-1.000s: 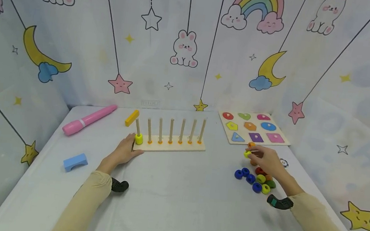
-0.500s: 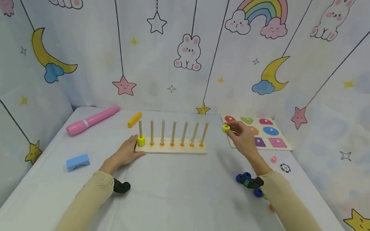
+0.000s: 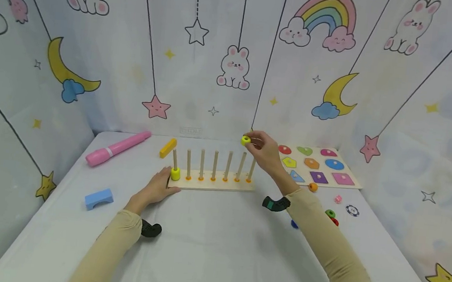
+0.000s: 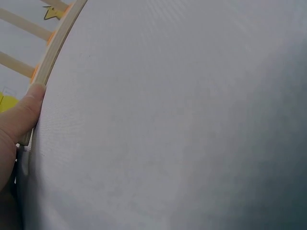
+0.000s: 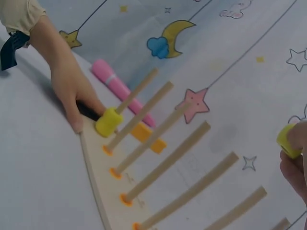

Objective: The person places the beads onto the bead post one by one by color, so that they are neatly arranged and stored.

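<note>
A wooden peg board (image 3: 213,186) with several upright pegs stands mid-table in the head view. Yellow beads (image 5: 109,121) sit at the bottom of its leftmost peg. My left hand (image 3: 157,190) holds the board's left end, the thumb (image 4: 32,101) against its front edge and the fingers behind. Pinched in my right hand (image 3: 266,154) is another yellow bead (image 3: 245,140), raised above the tips of the pegs near the right end. The right wrist view shows this held bead (image 5: 289,140) at its right edge, apart from the pegs.
Right of the board lie a shape puzzle (image 3: 346,185), an orange bead (image 3: 313,187), a pink piece (image 3: 338,199) and a round chip (image 3: 352,210). My right forearm partly hides other loose beads (image 3: 330,212). At left are a pink tube (image 3: 118,149), a yellow block (image 3: 168,147) and a blue arch block (image 3: 99,199).
My right hand has lifted a yellow bead from the bead pile and carried it left and up, over the board's right end. The left hand stays at the board's left end.
</note>
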{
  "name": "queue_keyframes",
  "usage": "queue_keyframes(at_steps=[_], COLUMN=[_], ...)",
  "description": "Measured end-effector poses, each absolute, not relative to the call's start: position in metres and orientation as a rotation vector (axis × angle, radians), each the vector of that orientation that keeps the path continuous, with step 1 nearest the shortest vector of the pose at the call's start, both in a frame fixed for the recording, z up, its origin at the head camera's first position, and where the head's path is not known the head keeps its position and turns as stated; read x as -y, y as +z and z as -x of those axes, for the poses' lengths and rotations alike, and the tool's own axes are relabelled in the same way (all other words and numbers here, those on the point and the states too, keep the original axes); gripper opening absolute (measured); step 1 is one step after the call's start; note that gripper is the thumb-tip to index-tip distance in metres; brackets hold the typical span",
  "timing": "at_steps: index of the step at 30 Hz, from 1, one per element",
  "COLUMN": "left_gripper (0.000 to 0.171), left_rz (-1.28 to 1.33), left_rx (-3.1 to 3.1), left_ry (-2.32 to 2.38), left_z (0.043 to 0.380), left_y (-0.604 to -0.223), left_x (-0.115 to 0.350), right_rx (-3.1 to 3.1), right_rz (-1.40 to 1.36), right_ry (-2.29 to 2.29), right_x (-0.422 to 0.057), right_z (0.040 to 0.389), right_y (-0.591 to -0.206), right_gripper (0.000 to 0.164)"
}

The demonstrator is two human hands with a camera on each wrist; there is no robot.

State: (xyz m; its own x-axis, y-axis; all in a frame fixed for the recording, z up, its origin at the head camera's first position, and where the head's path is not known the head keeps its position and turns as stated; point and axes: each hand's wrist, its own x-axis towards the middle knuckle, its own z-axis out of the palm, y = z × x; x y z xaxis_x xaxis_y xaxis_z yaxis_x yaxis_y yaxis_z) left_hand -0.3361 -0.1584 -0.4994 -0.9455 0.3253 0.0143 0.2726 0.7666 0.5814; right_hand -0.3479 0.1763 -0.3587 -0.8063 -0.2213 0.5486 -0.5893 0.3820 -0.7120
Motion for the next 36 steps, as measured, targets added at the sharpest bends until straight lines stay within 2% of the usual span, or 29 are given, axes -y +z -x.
queue_keyframes(at_steps=[5, 19, 36], left_gripper=[0.081, 0.083, 0.082], left_rz=[-0.491, -0.471, -0.45], left_rx=[-2.875, -2.873, -2.863], left_ry=[0.92, 0.893, 0.904], left_z=[0.336, 0.34, 0.343], left_y=[-0.499, -0.501, -0.502], left_x=[0.158, 0.16, 0.162], right_rx=[2.312, 2.331, 2.491], right_rz=[-0.759, -1.052, -1.206], right_ry=[1.432, 1.479, 1.236], right_x=[-0.148, -0.049, -0.007], right_z=[0.374, 0.386, 0.389], right_y=[-0.373, -0.383, -0.387], right_gripper=[0.025, 0.025, 0.025])
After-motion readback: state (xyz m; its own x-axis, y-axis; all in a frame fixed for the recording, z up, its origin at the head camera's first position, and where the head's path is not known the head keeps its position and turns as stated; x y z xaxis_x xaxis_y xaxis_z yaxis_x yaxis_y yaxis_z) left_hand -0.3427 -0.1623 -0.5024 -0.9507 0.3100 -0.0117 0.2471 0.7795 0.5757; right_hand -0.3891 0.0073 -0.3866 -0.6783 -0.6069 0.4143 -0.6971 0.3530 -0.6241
